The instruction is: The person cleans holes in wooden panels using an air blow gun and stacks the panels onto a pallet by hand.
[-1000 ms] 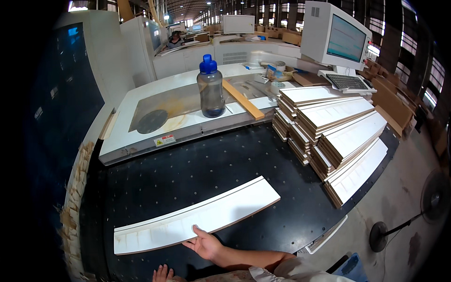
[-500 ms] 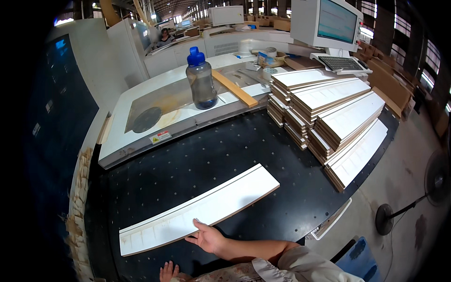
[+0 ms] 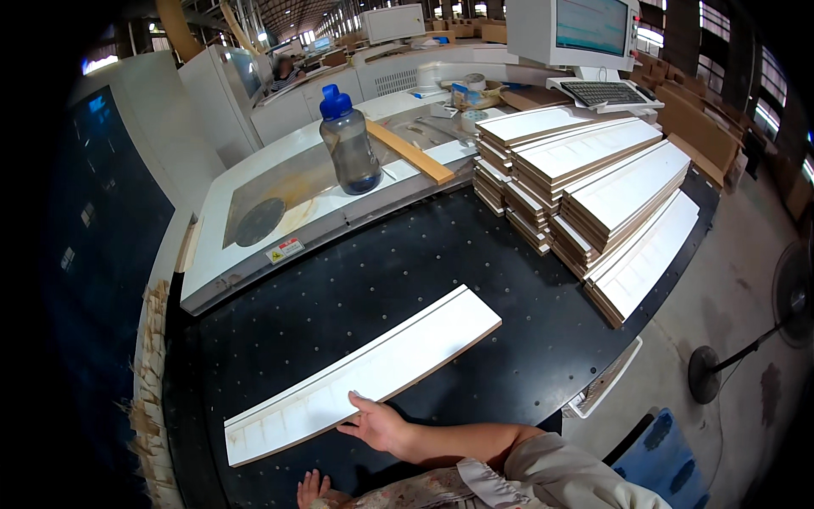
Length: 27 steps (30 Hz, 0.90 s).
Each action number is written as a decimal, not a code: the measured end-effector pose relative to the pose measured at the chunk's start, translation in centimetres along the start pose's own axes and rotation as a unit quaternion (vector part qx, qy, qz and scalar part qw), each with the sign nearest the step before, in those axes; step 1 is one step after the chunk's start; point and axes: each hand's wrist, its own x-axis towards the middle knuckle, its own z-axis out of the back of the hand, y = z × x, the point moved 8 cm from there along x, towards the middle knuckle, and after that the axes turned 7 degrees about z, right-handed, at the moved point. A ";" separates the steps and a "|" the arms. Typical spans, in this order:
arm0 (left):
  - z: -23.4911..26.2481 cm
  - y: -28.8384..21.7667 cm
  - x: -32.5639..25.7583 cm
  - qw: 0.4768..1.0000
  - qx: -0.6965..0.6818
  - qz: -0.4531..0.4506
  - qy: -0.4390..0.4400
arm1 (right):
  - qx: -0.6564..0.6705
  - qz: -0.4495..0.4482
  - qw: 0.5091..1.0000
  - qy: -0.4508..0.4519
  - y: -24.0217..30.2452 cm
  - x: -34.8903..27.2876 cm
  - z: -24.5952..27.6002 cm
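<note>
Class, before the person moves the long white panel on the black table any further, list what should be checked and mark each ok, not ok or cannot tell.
1. Right hand on the long white grooved panel: ok, fingers rest on its near edge.
2. Left hand on the panel: not ok, it lies apart on the black perforated table.
3. Panel lying flat: ok.
4. Stacked white panels apart from it: ok.
5. Blue-capped water bottle off the table: ok, on the white machine top.

White panel (image 3: 365, 375) smooth matt, raw wood edge; black table (image 3: 407, 271) matt, perforated.
</note>
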 end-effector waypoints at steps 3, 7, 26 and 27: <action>1.1 -1.1 -1.8 0.987 -0.041 0.022 -0.152 | 0.002 -0.002 1.000 -0.018 0.5 -0.3 0.1; 0.3 -0.8 -2.4 0.978 -0.008 0.018 -0.209 | -0.010 -0.013 1.000 -0.005 0.3 -0.4 -0.4; 5.8 -1.0 -5.4 0.948 -0.201 -0.007 -0.246 | -0.015 -0.011 1.000 -0.004 0.4 -0.3 0.0; 5.9 -1.0 -5.9 0.944 -0.200 0.002 -0.261 | -0.015 -0.016 1.000 0.002 0.3 -0.4 -0.3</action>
